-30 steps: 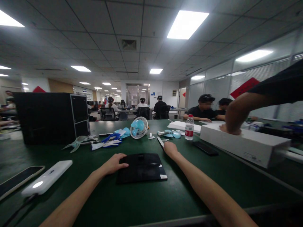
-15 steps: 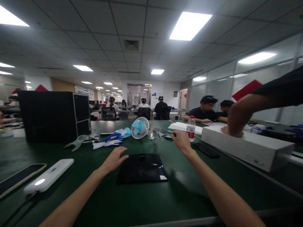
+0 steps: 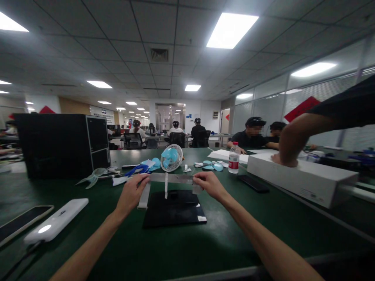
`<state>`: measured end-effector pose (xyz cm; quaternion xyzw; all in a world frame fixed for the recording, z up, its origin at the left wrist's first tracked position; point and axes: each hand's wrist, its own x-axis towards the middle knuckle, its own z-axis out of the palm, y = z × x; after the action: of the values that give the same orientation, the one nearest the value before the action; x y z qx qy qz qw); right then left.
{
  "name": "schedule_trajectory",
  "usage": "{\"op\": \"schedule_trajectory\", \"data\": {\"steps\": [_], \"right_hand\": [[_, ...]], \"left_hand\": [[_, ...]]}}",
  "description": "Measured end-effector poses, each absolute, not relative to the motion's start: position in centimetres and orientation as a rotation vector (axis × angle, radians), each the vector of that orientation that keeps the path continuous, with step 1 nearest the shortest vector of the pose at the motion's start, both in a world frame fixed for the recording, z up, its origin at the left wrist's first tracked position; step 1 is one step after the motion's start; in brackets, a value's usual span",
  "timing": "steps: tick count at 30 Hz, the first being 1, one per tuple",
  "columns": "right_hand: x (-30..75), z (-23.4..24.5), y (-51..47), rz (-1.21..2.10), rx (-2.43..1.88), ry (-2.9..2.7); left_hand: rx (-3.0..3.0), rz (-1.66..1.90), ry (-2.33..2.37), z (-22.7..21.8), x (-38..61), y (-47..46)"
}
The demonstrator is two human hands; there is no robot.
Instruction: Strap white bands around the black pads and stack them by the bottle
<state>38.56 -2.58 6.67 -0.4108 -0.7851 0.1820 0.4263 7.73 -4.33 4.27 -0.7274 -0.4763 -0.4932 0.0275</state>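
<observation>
My left hand [image 3: 131,194] and right hand [image 3: 209,184] pinch a translucent grey strip [image 3: 171,178] above the flat black panel [image 3: 175,208]; uneven pulling might twist it.

The left hand [image 3: 132,194] has lifted off the black pad [image 3: 175,208]. The right hand [image 3: 208,184] came back from the far side. Both now pinch a pale strip [image 3: 171,178] above the pad.
</observation>
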Motion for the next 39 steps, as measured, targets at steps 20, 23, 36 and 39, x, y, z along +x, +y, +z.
{"op": "schedule_trajectory", "data": {"steps": [20,23,36,39], "right_hand": [[40.5,4.8,-2.1,0.952,-1.484,-2.29],[40.3,4.2,-1.7,0.911,-1.511,-2.334],[39.7,2.8,-1.0,0.797,-1.593,-2.382],[39.8,2.7,-0.8,0.815,-1.592,-2.381]], "left_hand": [[-3.116,-0.785,-2.18,2.0,7.7,-4.7],[-3.114,-0.729,-2.174,1.6,8.0,-4.7],[-2.97,-0.554,-2.107,1.5,8.1,-4.9],[-2.942,-0.558,-2.122,1.8,8.3,-5.2]]}}
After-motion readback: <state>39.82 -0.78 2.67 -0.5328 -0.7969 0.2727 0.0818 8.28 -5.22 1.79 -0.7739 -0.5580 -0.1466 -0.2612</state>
